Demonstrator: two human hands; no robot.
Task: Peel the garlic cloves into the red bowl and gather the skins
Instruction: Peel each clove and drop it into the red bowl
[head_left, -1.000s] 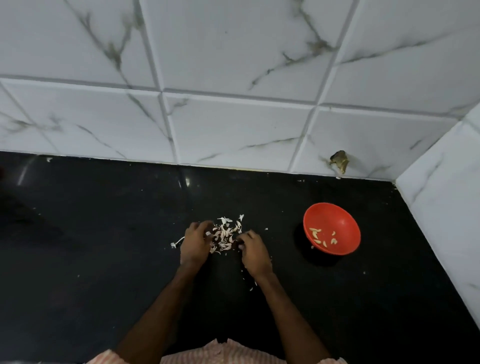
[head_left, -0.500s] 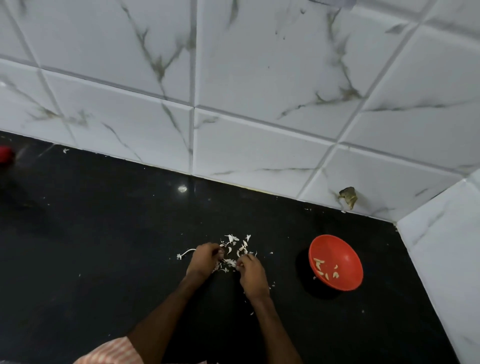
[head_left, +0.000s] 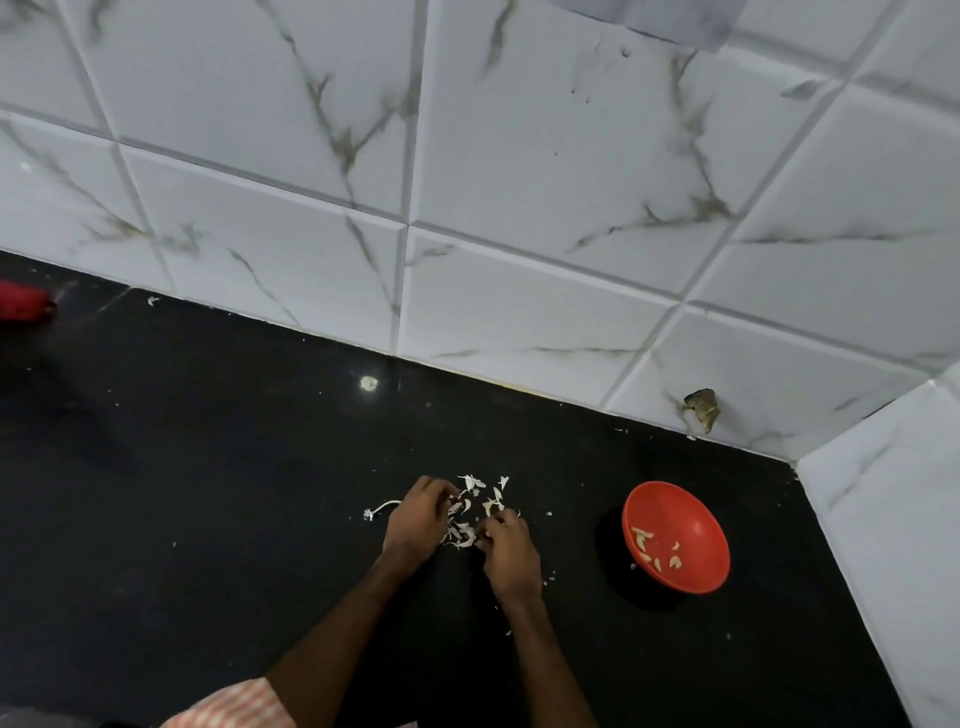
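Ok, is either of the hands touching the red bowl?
No, the left hand and right hand are at the garlic skins, and the red bowl stands apart to their right.

open counter left; red bowl and wall right.

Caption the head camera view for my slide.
Left hand and right hand pick at garlic skins on black counter; peeled cloves sit in red bowl.

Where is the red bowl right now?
In the head view, the red bowl sits on the black counter, right of the right hand and the garlic skins, near the wall corner.
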